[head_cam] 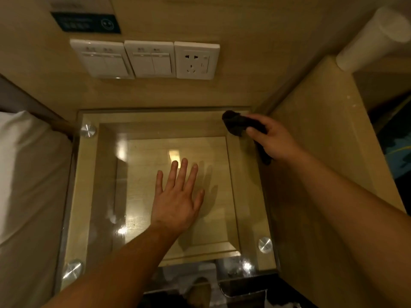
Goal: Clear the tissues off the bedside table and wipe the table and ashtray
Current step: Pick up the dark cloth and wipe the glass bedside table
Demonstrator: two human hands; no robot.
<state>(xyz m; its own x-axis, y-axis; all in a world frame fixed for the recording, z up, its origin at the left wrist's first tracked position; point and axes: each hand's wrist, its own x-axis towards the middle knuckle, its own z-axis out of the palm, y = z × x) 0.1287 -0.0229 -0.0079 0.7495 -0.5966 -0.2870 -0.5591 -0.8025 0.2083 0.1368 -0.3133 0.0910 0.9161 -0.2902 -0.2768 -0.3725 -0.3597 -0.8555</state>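
The bedside table (89,196) has a glass top over a wooden frame, with round metal studs at its corners. My left hand (178,196) lies flat on the middle of the glass, fingers straight and spread. My right hand (270,137) grips a dark cloth (235,123) and holds it on the glass at the far right corner, close to the wall. No tissues and no ashtray are in view.
Two switch plates (126,60) and a socket (195,61) sit on the wooden wall behind the table. A bed with a white pillow (20,156) lies to the left. A wooden side panel (329,152) rises on the right, a white tube (373,38) above it.
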